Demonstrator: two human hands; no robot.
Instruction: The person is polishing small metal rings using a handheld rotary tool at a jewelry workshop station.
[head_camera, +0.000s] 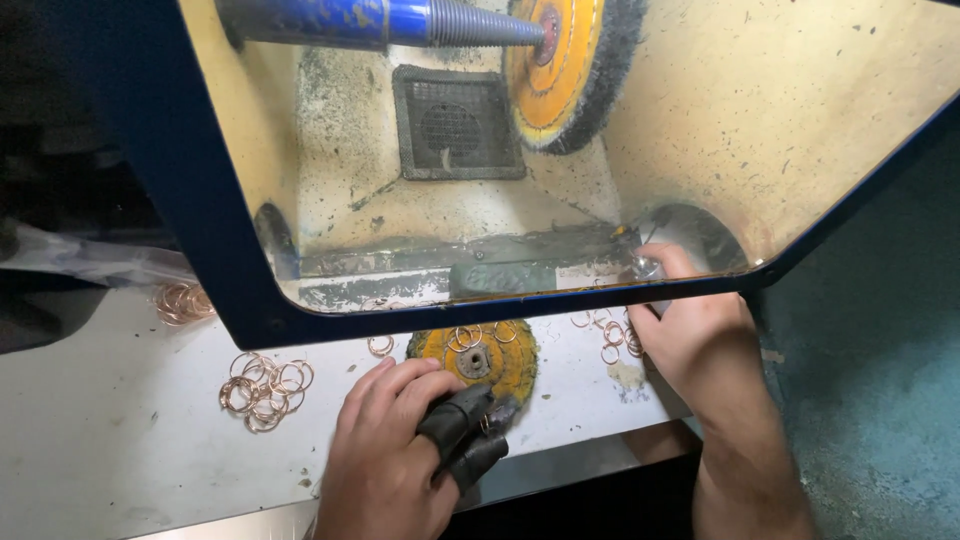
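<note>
Left hand (385, 450) is resting on the white bench (110, 440) just in front of the loose yellow buffing disc (478, 358), its dark-sheathed fingers (462, 430) curling shut around a small copper ring (487, 422); the ring is mostly hidden, so which way it is facing cannot be told. Right hand (695, 335) is reaching away from the disc, to its right and up toward the hood's blue lower rim (500, 312), with fingertips pinching a small shiny piece (645, 268) that is too blurred to name.

Lying flat on the bench, the disc is facing upward with its hub hole pointing at the camera; being round, it has no long axis. Several copper rings (480, 335) are sitting on its face. It is lying directly ahead of the left hand's knuckles, touching or nearly touching the gloved fingertips, so the left hand is clearly the nearer one.

Left of the disc, a heap of rings (265, 385) is spreading over the bench; right of it, more rings (612, 335) are lying beside the right hand. Above and behind the disc, inside the hood, a mounted yellow wheel (570, 70) is standing on a threaded spindle (480, 25) running left to right.
</note>
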